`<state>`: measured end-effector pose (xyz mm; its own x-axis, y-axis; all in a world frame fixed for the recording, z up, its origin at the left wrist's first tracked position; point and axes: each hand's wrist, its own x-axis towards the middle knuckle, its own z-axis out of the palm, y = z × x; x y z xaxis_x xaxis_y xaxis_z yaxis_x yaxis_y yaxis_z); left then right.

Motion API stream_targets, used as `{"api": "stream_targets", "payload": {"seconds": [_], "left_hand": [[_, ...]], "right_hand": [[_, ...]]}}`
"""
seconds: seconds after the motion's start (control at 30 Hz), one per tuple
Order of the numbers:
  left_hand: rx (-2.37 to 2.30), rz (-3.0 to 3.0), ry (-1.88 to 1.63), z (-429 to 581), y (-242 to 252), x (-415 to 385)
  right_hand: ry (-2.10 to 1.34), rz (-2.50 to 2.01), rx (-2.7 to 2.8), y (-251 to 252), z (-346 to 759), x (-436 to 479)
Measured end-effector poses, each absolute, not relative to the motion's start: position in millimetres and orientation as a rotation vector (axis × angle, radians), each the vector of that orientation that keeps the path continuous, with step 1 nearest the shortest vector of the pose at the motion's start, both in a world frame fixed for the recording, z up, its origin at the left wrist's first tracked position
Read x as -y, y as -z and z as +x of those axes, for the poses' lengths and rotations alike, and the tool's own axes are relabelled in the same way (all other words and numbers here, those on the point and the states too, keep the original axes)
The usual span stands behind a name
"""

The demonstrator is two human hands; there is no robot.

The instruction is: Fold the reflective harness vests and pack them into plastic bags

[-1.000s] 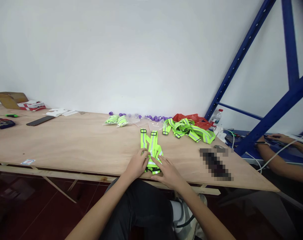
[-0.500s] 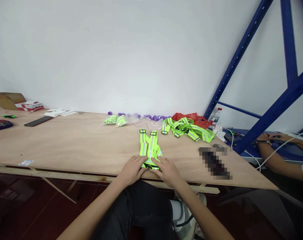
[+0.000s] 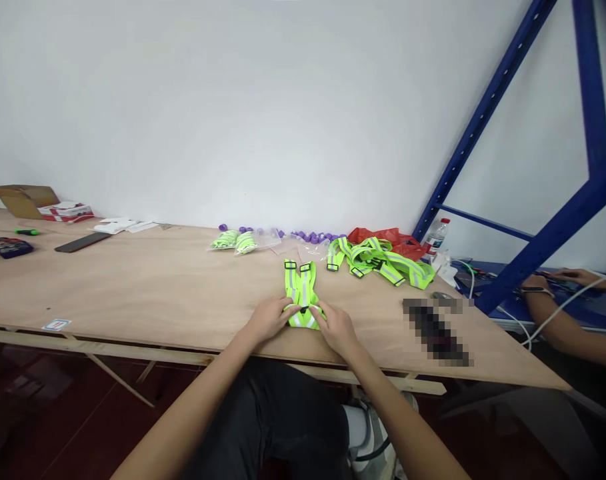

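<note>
A neon-yellow reflective harness (image 3: pixel 301 287) with grey stripes and black buckles lies partly folded near the table's front edge. Its two buckled straps point toward the wall, and its lower part is doubled up into a short bundle. My left hand (image 3: pixel 270 320) grips the bundle's left side, thumb on top and fingers at the edge. My right hand (image 3: pixel 337 328) grips the right side in the same way. A black buckle sits between my two thumbs. Part of the fabric is hidden under my fingers.
More neon harness straps (image 3: pixel 377 260) lie tangled before a red plastic bag (image 3: pixel 390 240). Bagged harnesses (image 3: pixel 245 243) and purple rolls (image 3: pixel 315 237) line the wall. A bottle (image 3: pixel 437 235) stands by the blue rack (image 3: pixel 487 120). At right, a co-worker's arm (image 3: pixel 553 317) reaches over a blue surface.
Both hands have moved slightly away from the table's front edge, folding the harness's lower end up over itself. The harness now looks shorter. The camera view has shifted a little.
</note>
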<state>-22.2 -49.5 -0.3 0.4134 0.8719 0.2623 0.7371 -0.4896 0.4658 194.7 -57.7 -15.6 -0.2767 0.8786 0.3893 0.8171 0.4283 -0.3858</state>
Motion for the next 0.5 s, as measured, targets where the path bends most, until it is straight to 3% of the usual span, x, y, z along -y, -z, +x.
{"api": "stream_targets", "payload": {"seconds": [0.23, 0.5], "left_hand": [[-1.646, 2.434, -0.566, -10.7, 4.6, 13.6], [-1.770, 2.400, -0.706, -10.2, 20.4, 5.8]], "right_hand": [[-0.332, -1.458, 2.032, 21.9, 187.7, 21.9], [-0.012, -1.428, 2.001, 35.7, 184.6, 11.5]]}}
